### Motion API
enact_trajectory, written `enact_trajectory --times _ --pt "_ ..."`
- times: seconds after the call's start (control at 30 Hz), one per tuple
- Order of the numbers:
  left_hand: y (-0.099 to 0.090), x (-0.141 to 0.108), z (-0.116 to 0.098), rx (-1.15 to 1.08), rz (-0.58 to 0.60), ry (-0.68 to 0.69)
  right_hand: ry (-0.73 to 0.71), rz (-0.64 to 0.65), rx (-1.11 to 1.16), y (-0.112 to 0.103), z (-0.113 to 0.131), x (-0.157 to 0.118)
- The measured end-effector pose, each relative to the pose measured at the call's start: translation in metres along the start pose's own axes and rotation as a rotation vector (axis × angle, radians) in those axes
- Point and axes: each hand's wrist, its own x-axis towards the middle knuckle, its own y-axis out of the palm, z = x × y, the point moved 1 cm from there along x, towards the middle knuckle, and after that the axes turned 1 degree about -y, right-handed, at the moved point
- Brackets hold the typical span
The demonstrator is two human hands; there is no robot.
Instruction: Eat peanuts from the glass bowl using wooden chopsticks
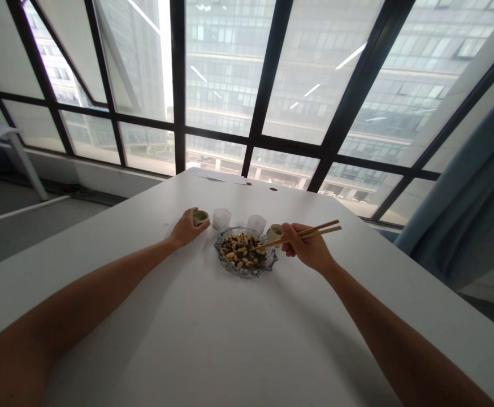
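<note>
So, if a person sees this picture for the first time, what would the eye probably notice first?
Probably the scalloped glass bowl near the middle of the white table, holding pale nuts mixed with small dark pieces. Next come the wooden chopsticks, held in the right grip, their tips in that bowl; to the bowl's left, the left grip is around a small cup. Beyond the table stand tall, dark-framed windows.

Light-brown wooden chopsticks, slanting, tips among tan oval nuts and small dark seeds in clear scalloped glass bowl. Small round olive-beige cup upright, left of bowl.
</note>
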Motion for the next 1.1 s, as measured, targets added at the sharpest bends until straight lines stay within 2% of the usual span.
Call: enact_trajectory --times 0.17,0.33,0.4,0.57,0.7,0.8,0.87,1.1 --pt "-0.001 -0.001 -0.002 0.012 -0.006 0.006 0.057 -0.057 0.087 -0.003 0.000 0.005" --pt "-0.003 -0.002 -0.004 0.048 -0.004 -0.027 0.008 -0.080 0.068 -0.007 0.002 0.004" --pt "-0.005 -0.003 -0.007 0.048 -0.010 -0.011 -0.076 -0.063 -0.023 -0.009 0.005 0.000" --pt "-0.008 -0.005 -0.013 0.029 -0.086 0.164 -0.419 0.025 -0.442 -0.012 0.017 -0.010" --pt "-0.009 -0.005 -0.013 0.019 -0.114 0.224 -0.508 0.029 -0.528 -0.010 0.022 -0.013" --pt "-0.009 -0.005 -0.013 0.022 -0.123 0.248 -0.484 0.018 -0.474 -0.010 0.019 -0.011" --pt "-0.009 -0.005 -0.014 0.026 -0.121 0.232 -0.419 0.007 -0.378 -0.011 0.014 -0.009" --pt "-0.009 -0.001 -0.005 -0.001 -0.100 0.013 -0.157 -0.149 -0.084 -0.015 -0.001 0.002"
